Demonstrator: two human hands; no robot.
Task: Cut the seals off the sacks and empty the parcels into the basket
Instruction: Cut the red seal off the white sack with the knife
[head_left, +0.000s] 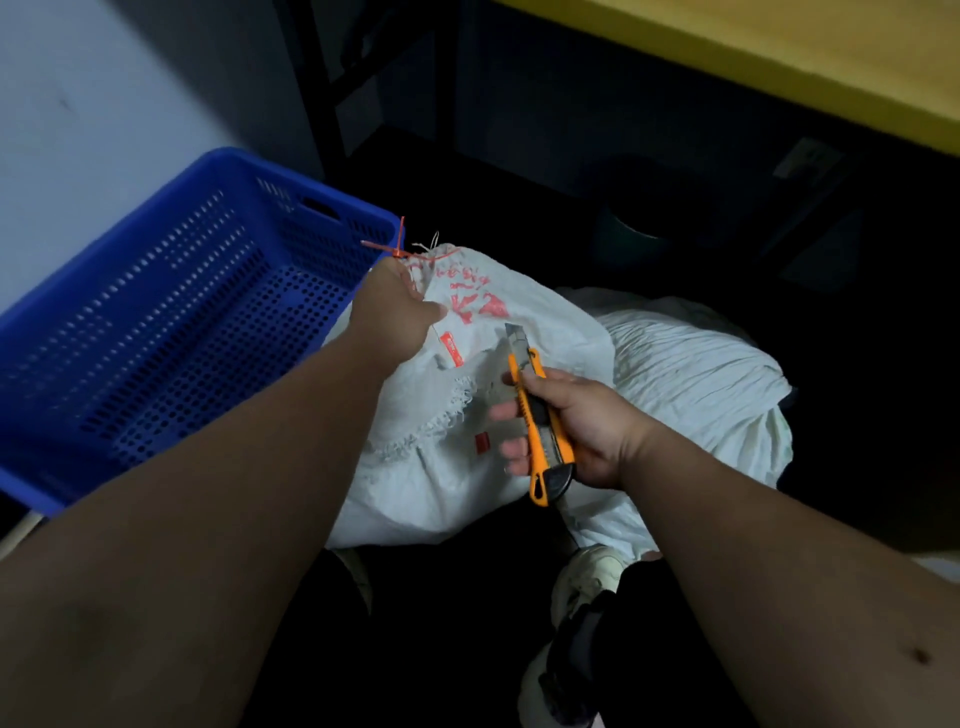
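While left hand (390, 306) is pinching the sack (467, 415) neck under the red seal (397, 249), right hand (571, 426) is clamping the utility knife (540, 415), risking fabric or fingers.

Dim room, low light overall – most of the floor (675, 218) reads near-black. Pale grey-white wall (104, 104) upper left, the brightest surface in view. Yellow-edged tabletop (779, 52) runs diagonally across the upper right; space under it is deep in shadow. Dark metal frame legs and crossbars (332, 78) stand just beside the wall at top centre. Something round and dark sits under the table – too murky to identify.
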